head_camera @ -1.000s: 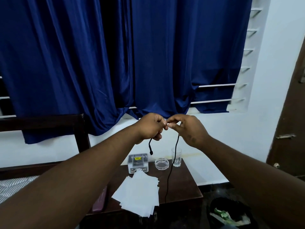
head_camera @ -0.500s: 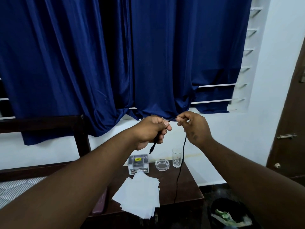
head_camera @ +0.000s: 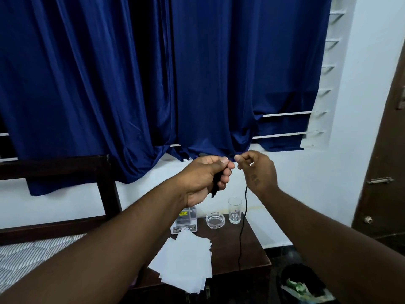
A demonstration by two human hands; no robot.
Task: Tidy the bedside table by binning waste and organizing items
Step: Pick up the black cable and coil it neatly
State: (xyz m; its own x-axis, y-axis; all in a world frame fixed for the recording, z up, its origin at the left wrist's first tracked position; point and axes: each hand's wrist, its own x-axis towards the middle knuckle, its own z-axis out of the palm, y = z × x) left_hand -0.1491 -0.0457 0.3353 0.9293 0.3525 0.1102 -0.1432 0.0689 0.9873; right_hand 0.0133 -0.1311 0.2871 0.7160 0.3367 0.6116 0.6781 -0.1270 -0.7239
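Both hands are raised above the dark wooden bedside table (head_camera: 254, 253), holding a thin black cable (head_camera: 242, 227). My left hand (head_camera: 206, 176) is closed around a folded bunch of the cable, whose plug end sticks out below the fist. My right hand (head_camera: 256, 170) pinches the cable between thumb and forefinger just to the right, and the rest hangs down to the table's front edge. On the table lie a fanned stack of white papers (head_camera: 186, 262), a small clear box (head_camera: 185, 220), a glass ashtray (head_camera: 215, 220) and a drinking glass (head_camera: 235, 210).
A black bin (head_camera: 304, 284) with green and white waste stands on the floor right of the table. A bed with a striped mattress (head_camera: 28, 257) and dark headboard is on the left. Blue curtains (head_camera: 153, 84) hang behind. A brown door (head_camera: 385, 172) is at the right.
My hands have drawn slightly apart, and the left hand has gathered more cable into its fist. The hanging length has swung to the right.
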